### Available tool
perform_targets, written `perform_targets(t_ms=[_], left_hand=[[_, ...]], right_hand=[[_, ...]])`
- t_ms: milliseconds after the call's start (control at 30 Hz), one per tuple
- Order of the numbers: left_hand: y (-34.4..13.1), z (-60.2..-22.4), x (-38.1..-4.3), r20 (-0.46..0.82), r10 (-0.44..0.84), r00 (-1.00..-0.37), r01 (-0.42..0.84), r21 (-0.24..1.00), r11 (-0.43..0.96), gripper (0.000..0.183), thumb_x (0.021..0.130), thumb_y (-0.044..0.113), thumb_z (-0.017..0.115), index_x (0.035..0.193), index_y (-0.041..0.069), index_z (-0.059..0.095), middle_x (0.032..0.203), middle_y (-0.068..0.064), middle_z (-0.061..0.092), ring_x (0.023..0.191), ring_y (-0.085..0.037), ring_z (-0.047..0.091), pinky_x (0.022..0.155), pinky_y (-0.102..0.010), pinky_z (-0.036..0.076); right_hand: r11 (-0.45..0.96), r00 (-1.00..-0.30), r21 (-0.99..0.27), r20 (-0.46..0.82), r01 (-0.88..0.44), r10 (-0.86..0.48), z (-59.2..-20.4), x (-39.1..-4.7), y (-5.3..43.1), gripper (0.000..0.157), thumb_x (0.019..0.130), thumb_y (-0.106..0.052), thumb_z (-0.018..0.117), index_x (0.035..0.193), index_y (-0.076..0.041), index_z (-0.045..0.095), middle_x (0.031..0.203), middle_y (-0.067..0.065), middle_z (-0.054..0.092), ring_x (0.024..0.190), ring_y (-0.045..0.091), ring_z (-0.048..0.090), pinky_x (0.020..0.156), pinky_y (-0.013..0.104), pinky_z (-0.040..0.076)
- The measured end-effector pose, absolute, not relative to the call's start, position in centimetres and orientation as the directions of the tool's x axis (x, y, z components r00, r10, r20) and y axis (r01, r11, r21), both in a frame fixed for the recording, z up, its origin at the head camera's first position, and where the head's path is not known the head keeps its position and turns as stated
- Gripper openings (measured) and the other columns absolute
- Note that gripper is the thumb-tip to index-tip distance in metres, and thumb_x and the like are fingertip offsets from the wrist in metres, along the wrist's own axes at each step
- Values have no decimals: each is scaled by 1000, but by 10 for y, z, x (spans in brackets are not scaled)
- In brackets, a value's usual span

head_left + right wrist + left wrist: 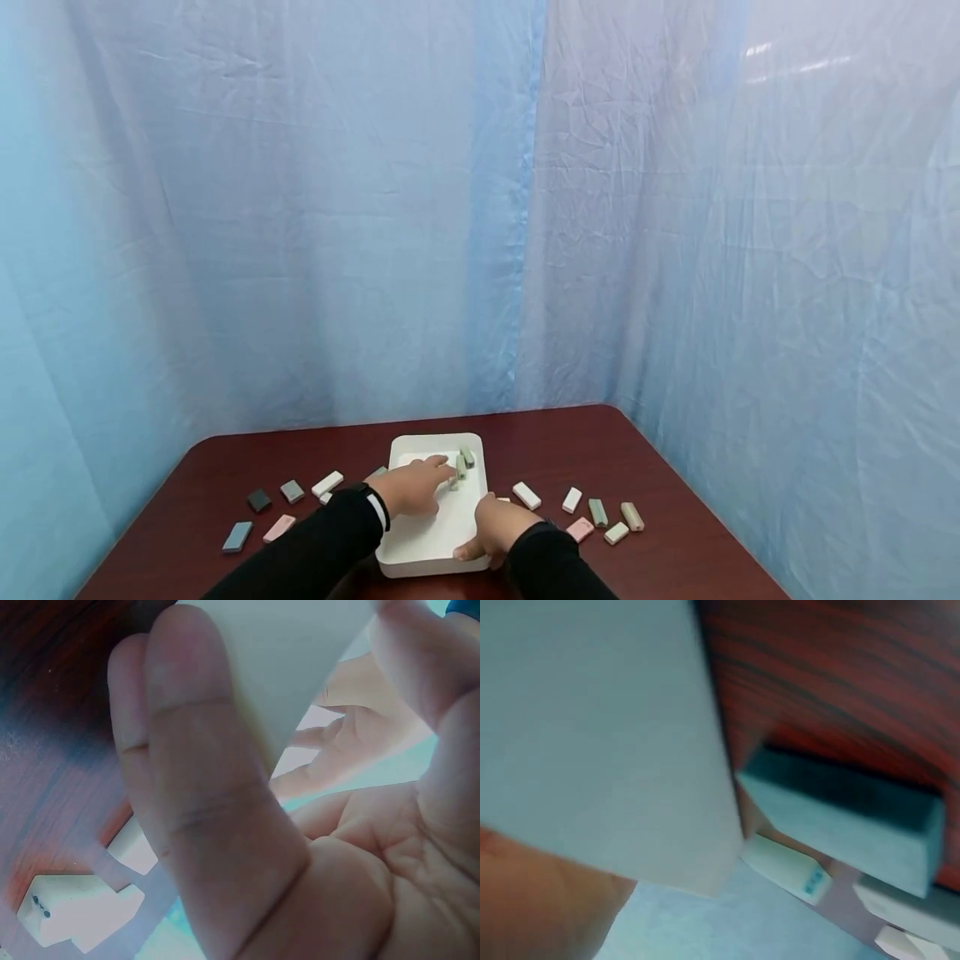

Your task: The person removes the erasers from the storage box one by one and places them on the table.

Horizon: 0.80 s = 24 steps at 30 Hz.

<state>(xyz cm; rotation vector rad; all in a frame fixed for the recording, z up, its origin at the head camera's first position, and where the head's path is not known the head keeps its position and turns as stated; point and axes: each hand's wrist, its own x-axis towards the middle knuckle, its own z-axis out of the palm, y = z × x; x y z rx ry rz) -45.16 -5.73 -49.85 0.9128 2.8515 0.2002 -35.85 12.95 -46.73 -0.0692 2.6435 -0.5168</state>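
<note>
A shallow white tray (427, 546) lies on the table, with a few small pale-green, eraser-like blocks (461, 465) toward its far right side. My left hand (414, 487) reaches over the tray's left wall, palm down, fingers stretched toward these blocks. Its fingertips are right beside them. My right hand (498, 529) grips the tray's near right wall, thumb over the rim and fingers outside. In the right wrist view the fingers (199, 750) lie along the wall's outer face. The left wrist view has the tray's outer wall (607, 735) close up, covering most of the left hand.
Left of the tray lie several blocks: a dark one (258, 500), a blue one (237, 537), a pink one (280, 528) and a white one (327, 482). More white, green and pink blocks (580, 530) are scattered to the right. Blue curtains (375, 208) hang behind the table.
</note>
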Motion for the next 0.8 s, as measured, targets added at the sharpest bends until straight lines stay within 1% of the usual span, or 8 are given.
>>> perform_targets(t_ms=[67,133,200,300,400,633,700,800], left_hand=[[-55,-499,-449,-111,611,-784,593,159,789,63,90,9,73,147,34,63,160,0,54,147,-30,53,112,-47,50],[-52,-498,-445,-97,652,-752,639,140,757,56,89,7,73,139,33,69,151,1,61,139,-24,59,110,-43,51],[-51,-497,-443,-57,691,-720,684,109,722,39,92,10,75,125,31,76,133,2,67,120,-17,66,102,-35,54],[-50,-493,-439,9,731,-682,728,103,678,21,92,12,79,106,28,79,106,3,64,89,-9,58,84,-27,51],[-51,-491,-434,26,756,-654,755,90,650,22,89,8,81,95,28,78,94,5,58,77,-7,48,75,-23,46],[-50,-487,-420,-48,776,-629,772,73,631,32,81,0,83,93,29,79,88,9,60,74,-3,47,70,-20,44],[-50,-485,-413,-54,777,-627,773,83,629,30,79,-3,81,75,25,71,74,12,49,66,-4,38,62,-20,38],[-53,-485,-403,-29,787,-617,781,101,616,45,78,-5,75,56,23,48,60,14,24,57,-6,19,53,-22,23]], right_hand=[[930,-894,-367,-427,35,-135,-469,-358,129,97,90,-50,81,154,13,42,92,20,74,77,29,72,107,48,52],[927,-889,-373,-436,36,-141,-470,-358,129,101,91,-50,80,157,13,37,89,19,74,72,27,69,105,47,53],[914,-896,-403,-420,42,-144,-470,-357,130,104,90,-48,81,158,14,32,77,16,73,63,25,68,101,47,54],[898,-901,-437,-407,48,-150,-468,-357,131,107,90,-45,82,159,15,28,74,14,69,58,22,66,101,47,55],[892,-898,-450,-410,48,-159,-466,-358,132,108,90,-45,83,160,14,26,74,14,69,58,22,66,102,48,54],[905,-898,-423,-414,44,-149,-463,-357,132,106,90,-45,84,160,13,28,71,13,72,57,22,64,102,49,55],[910,-899,-413,-414,45,-143,-465,-358,132,108,90,-46,83,160,13,27,72,13,72,57,21,65,106,50,53],[913,-905,-406,-403,42,-137,-467,-359,133,111,89,-49,84,160,14,27,73,12,72,58,20,66,113,52,49]])
